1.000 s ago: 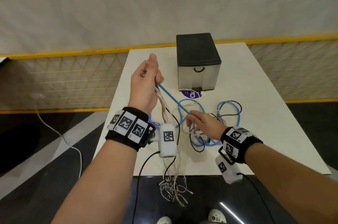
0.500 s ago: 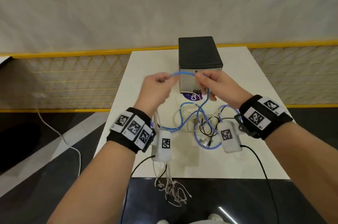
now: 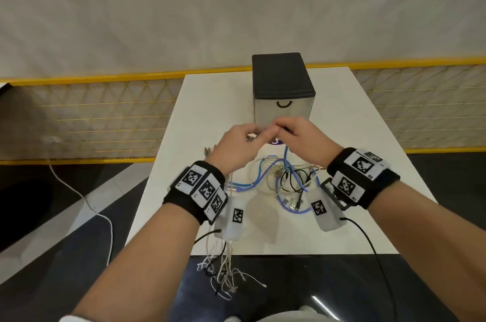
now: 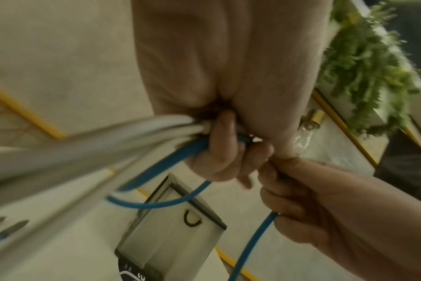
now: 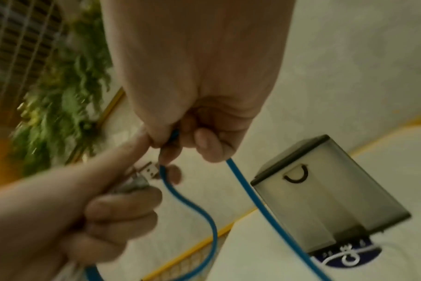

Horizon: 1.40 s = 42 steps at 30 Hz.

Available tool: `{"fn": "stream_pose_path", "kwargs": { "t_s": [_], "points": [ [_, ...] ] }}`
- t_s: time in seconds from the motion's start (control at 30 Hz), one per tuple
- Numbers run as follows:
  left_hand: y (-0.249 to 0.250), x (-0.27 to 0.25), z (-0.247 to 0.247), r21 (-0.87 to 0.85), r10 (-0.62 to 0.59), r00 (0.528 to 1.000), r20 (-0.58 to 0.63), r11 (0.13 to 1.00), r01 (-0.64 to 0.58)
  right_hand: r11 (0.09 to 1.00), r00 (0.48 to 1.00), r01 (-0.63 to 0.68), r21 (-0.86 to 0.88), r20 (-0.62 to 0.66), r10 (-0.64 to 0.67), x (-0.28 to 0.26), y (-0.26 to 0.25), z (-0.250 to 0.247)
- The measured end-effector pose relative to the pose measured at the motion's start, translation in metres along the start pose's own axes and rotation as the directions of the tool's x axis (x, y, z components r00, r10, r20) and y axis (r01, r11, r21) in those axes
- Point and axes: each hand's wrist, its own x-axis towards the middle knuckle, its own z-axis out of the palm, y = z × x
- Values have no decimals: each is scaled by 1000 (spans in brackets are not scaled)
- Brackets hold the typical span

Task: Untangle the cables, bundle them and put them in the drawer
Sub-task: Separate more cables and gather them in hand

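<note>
Together our left hand (image 3: 238, 148), gripping white cables (image 4: 123, 133) and the blue cable (image 4: 166, 163), meets our right hand (image 3: 302, 137), pinching that blue cable, just near the closed drawer (image 3: 283, 108); remaining cables (image 3: 286, 182) lie tangled on the table (image 3: 210, 100).

Head view high, looking down, wrist views close, all sharing drawer box (image 3: 282, 90)

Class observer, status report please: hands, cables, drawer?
Left hand grips white cables and blue cable. Right hand pinches blue cable. Drawer shut. Tangle remains on table.
</note>
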Motion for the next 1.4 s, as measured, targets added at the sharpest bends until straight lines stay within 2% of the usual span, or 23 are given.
{"fn": "stream_pose_path", "kwargs": {
  "t_s": [0.07, 0.13, 0.17, 0.23, 0.27, 0.33, 0.4, 0.47, 0.53, 0.6, 0.63, 0.7, 0.8, 0.9, 0.97, 1.0, 1.07, 1.17, 1.23, 1.3, 1.4],
  "points": [
    [-1, 2, -2, -25, 31, 998, -63, 999, -32, 989, 999, -30, 142, -41, 36, -2, 0, -1],
    [1, 4, -12, -41, 98, 968, -233, 993, -110, 968, 995, -91, 236, -27, 100, -8, 12, 5],
    [3, 6, -18, -99, 94, 934, -344, 986, -135, 964, 991, -129, 232, -5, 134, -13, 22, 10],
    [6, 12, -37, -257, 10, 851, -526, 951, -170, 957, 979, -204, 204, 47, 198, -22, 45, 22],
    [4, 15, -46, -284, -15, 820, -572, 942, -181, 953, 973, -232, 197, 64, 223, -25, 55, 25],
    [-1, 16, -55, -196, 20, 791, -611, 965, -175, 952, 969, -245, 181, 55, 239, -27, 61, 26],
    [-4, 11, -51, -61, 122, 809, -576, 980, -191, 967, 975, -222, 129, 14, 222, -21, 55, 23],
    [-2, 6, -33, 9, 195, 894, -404, 978, -209, 982, 985, -172, 73, -13, 173, -11, 43, 19],
    [-1, 5, -13, 67, 195, 960, -202, 980, -185, 994, 995, -100, 51, -23, 101, -1, 28, 16],
    [-4, 8, -2, 109, 149, 982, -119, 985, -137, 994, 998, -40, 105, -50, 46, 5, 13, 11],
    [-5, 9, 0, 94, 143, 982, -122, 987, -132, 990, 997, -17, 139, -76, 27, 7, 8, 7],
    [-6, 12, -2, 65, 178, 963, -203, 984, -168, 984, 994, -1, 176, -105, 20, 7, 8, 3],
    [3, 12, -14, 28, 245, 892, -380, 967, -253, 978, 997, -61, 199, -26, 68, 1, 28, 11],
    [7, 14, -27, -87, 175, 818, -548, 961, -264, 975, 986, -168, 146, 34, 164, -7, 53, 22],
    [2, 15, -32, -67, 145, 778, -611, 970, -233, 970, 977, -213, 121, 44, 209, -9, 60, 23],
    [-3, 17, -34, -40, 134, 776, -616, 979, -201, 968, 974, -228, 105, 36, 226, -8, 61, 22],
    [-9, 17, -33, 29, 134, 824, -550, 990, -141, 975, 976, -217, 51, 10, 217, -4, 56, 18],
    [-10, 14, -17, 164, 182, 941, -285, 977, -139, 994, 995, -100, -42, -25, 99, 6, 40, 12],
    [-6, 14, -2, 215, 169, 976, -139, 967, -137, 999, 1000, -6, -44, -25, 5, 13, 27, 8],
    [-4, 17, 3, 182, 117, 987, -107, 979, -96, 998, 998, 48, -35, -47, -50, 16, 17, 4],
    [-2, 20, -1, 119, 143, 969, -201, 986, -120, 1000, 999, 30, -8, -43, -30, 13, 26, 1]
  ]
}}
